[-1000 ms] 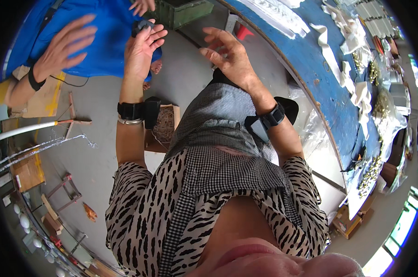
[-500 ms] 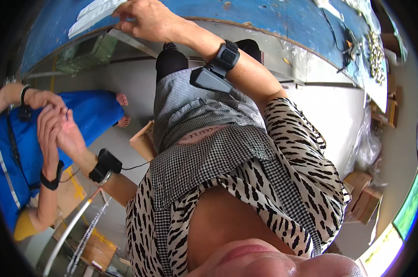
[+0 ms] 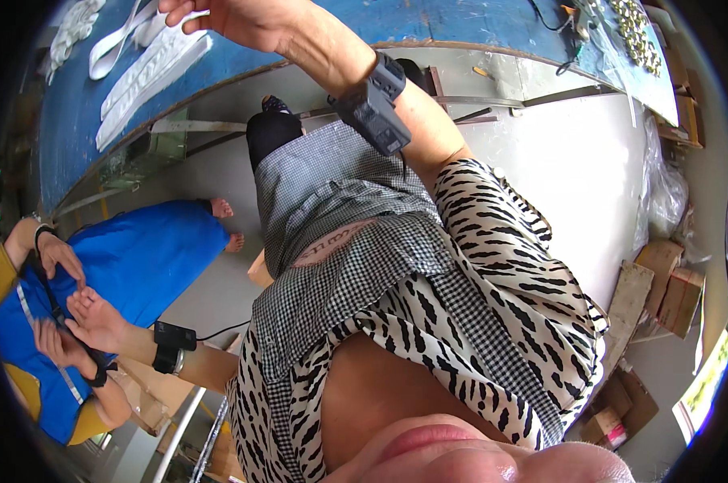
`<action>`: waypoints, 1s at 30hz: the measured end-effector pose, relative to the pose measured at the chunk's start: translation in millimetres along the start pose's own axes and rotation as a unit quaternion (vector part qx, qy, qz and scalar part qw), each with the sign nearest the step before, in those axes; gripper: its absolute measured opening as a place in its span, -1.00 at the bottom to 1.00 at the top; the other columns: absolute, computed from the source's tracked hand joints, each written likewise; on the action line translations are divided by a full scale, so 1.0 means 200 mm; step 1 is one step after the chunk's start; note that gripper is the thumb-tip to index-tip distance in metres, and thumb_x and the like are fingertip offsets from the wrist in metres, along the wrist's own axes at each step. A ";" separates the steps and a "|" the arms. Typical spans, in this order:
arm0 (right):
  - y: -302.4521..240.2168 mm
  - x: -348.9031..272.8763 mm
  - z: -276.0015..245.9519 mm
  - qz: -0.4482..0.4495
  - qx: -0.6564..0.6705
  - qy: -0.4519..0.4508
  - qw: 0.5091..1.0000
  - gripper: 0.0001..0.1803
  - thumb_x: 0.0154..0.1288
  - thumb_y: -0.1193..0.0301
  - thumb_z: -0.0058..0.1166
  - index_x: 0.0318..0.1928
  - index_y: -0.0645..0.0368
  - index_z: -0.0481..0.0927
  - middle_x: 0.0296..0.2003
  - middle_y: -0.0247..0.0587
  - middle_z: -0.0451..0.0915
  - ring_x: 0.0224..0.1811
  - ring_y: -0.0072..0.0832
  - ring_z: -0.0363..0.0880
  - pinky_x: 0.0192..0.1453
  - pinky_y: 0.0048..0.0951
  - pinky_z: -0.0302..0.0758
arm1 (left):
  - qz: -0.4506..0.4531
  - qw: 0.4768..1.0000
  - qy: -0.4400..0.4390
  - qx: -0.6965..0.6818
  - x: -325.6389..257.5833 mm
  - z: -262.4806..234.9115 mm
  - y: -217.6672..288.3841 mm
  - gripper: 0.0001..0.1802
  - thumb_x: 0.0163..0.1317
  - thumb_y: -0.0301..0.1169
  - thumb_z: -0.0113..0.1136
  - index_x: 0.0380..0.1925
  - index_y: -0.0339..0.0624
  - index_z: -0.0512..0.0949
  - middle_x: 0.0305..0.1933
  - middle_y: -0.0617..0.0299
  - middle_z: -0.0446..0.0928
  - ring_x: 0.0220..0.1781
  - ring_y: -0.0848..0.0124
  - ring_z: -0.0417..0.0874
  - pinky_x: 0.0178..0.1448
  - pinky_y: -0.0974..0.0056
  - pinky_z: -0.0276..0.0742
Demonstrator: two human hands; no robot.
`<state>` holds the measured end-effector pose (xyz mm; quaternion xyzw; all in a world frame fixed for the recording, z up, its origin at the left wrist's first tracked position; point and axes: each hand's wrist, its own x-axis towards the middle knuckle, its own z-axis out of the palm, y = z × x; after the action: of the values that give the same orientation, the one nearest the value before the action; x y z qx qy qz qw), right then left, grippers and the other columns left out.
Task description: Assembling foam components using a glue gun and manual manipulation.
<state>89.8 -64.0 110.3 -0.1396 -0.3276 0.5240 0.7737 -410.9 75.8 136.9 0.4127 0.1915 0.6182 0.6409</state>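
The person's right hand (image 3: pixel 235 20) reaches up to the blue worktop (image 3: pixel 315 24) at the top of the view, its forearm crossing the frame with a black wrist-worn device (image 3: pixel 373 105) strapped just below the hand. The fingers curl loosely at the worktop's near edge, just beside the long white fabric strips (image 3: pixel 150 68) that lie in a row across the blue surface; whether the grip is closed on one of them cannot be told, since the fingertips sit at the very rim of the picture. The left hand (image 3: pixel 98 318) is stretched out to the lower left, palm up and fingers spread, its grip open and holding nothing, with a black wristband device (image 3: pixel 171 342) on that wrist. It lies right against the hands of a second person (image 3: pixel 54 306) in blue clothing with a yellow sleeve, who sits on the floor beside the worktop; that person's own two hands are close together, one above and one below the open palm. More pale cloth pieces (image 3: pixel 70 32) lie at the far left end of the worktop, and a heap of small brass-coloured parts (image 3: pixel 633 28) sits at its right end near a black cable. Cardboard boxes (image 3: pixel 662 278) and a clear plastic bag (image 3: pixel 662 193) stand on the floor at the right.
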 end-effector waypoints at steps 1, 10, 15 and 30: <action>-0.04 -0.01 0.02 -0.047 -0.019 -0.008 0.999 -0.76 0.36 0.26 0.02 -0.15 0.15 0.58 -0.39 -0.41 0.59 -0.39 -0.69 0.50 -0.22 -0.62 0.43 | 0.052 0.994 0.094 0.017 0.00 0.01 -0.03 -0.63 0.30 -0.31 0.01 -0.15 -0.53 0.41 -0.10 -0.07 0.48 -0.06 0.16 0.44 0.03 0.08 0.35; -0.38 -0.22 0.13 -0.247 0.075 -0.188 0.947 -0.49 0.37 0.09 -0.09 0.13 0.22 0.41 -0.13 -0.19 0.50 -0.11 -0.49 0.46 -0.08 -0.46 0.39 | -0.175 0.982 -0.034 0.055 0.02 0.50 -0.45 -0.60 0.36 -0.32 -0.05 0.07 -0.40 0.35 -0.01 0.04 0.42 0.03 0.22 0.41 0.14 0.15 0.31; -0.53 -0.38 0.07 -0.266 0.062 -0.141 0.952 -0.45 0.32 0.10 -0.02 0.16 0.22 0.38 -0.02 -0.12 0.43 0.00 -0.41 0.40 0.01 -0.36 0.32 | -0.173 0.968 -0.087 0.156 0.01 0.79 -0.59 -0.54 0.36 -0.29 -0.08 0.17 -0.34 0.28 0.05 0.05 0.39 0.04 0.23 0.39 0.20 0.17 0.29; -0.60 -0.52 -0.06 -0.164 0.133 -0.126 0.969 -0.27 0.15 0.13 0.18 0.27 0.20 0.30 0.29 0.09 0.20 0.33 -0.19 0.21 0.28 -0.04 0.11 | -0.208 0.867 -0.444 -0.090 0.27 1.12 -1.11 -0.68 0.26 -0.51 -0.02 0.02 -0.32 0.45 -0.02 0.11 0.52 0.01 0.33 0.51 0.17 0.21 0.37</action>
<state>159.0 -204.8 131.0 0.0873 -0.3680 0.4424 0.8132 -91.3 85.3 113.4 0.5351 -0.0884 0.2368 0.8061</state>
